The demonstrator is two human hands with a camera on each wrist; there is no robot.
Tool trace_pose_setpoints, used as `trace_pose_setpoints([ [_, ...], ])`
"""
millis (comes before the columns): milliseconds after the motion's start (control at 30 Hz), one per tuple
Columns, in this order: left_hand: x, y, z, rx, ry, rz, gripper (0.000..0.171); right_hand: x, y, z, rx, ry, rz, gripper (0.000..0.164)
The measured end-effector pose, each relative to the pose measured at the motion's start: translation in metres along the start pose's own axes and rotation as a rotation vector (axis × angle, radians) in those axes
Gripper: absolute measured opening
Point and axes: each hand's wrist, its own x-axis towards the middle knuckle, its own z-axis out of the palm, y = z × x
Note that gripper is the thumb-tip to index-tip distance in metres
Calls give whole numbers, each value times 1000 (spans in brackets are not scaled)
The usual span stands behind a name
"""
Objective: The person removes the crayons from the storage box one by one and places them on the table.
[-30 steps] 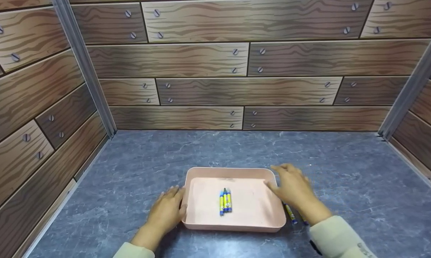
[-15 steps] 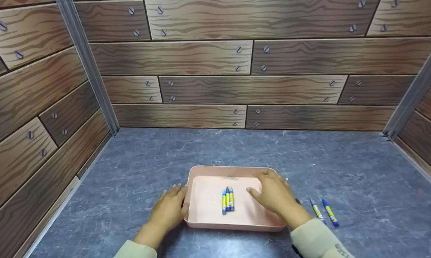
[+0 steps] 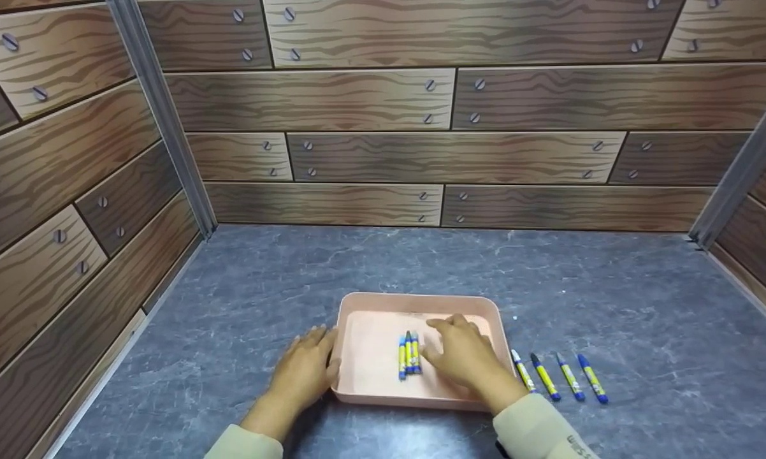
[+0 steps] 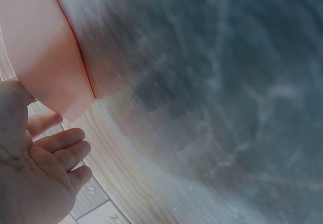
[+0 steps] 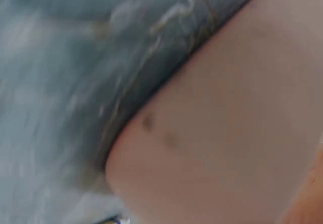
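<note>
Three crayons (image 3: 409, 357) with yellow and blue wrappers lie side by side in a pink tray (image 3: 447, 403). My left hand (image 3: 303, 366) rests against the tray's left wall. In the left wrist view the fingers (image 4: 63, 143) of that hand are loosely bent beside the tray's wall (image 4: 50, 57). Inside the tray, just right of the three crayons, my right hand (image 3: 464, 357) hovers with thumb and forefinger spread apart. Nothing shows between them. The right wrist view holds mostly the blurred tray wall (image 5: 212, 123), and only an edge of the hand.
Several more crayons (image 3: 545, 376) lie in a row on the grey marbled table (image 3: 383, 261), close to the tray's right side. Wood-patterned walls (image 3: 357, 153) enclose the table at the back and both sides.
My right hand has moved left, from the tray's right rim to beside the crayons inside. The crayons on the table have come into sight from behind that arm. My left hand stays at the tray.
</note>
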Motion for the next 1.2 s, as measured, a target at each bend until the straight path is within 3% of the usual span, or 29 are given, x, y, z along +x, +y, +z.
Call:
trace_pose_setpoints([
  [233,0,-1,1,-6,-2,-8,47,4,-1,8,169,-86,17,46],
  [500,0,1,2,-8,-7,-8,47,12,1,13,250,-157,75,50],
  [933,1,2,1,-5,-25,-15,47,17,-4,14,233,-185,136,54],
  [1200,0,-2,1,1,-14,-14,47,18,-4,16,257,-190,116,49],
])
